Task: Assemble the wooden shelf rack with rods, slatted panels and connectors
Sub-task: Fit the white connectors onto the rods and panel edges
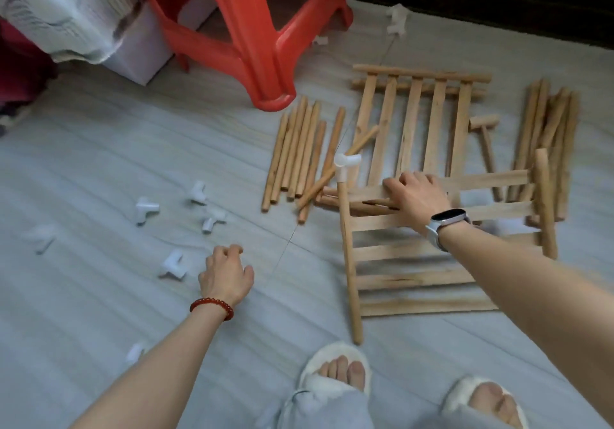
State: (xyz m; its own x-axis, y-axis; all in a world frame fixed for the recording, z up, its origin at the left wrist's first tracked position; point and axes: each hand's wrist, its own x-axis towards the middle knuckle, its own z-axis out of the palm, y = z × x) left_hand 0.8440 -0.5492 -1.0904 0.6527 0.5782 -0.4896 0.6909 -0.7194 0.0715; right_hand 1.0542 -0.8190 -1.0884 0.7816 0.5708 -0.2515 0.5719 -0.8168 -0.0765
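A slatted wooden panel (415, 279) lies tilted on the floor, and a white connector (345, 166) sits on the top end of its left rod. My right hand (415, 197) grips the panel's upper slat. My left hand (227, 275) hovers above the floor with its fingers curled and nothing in it, just right of a white connector (172, 265). Several more white connectors (199, 207) lie scattered to the left. A second slatted panel (422, 119) lies flat farther back, between two bundles of loose rods (299, 152) (548, 136).
A red plastic stool (246, 29) stands at the back left beside a white box (139, 53) draped with cloth. A small wooden mallet (486, 142) lies right of the far panel. Two connectors (397, 21) lie near the dark baseboard. My slippered feet (335, 372) are at the bottom.
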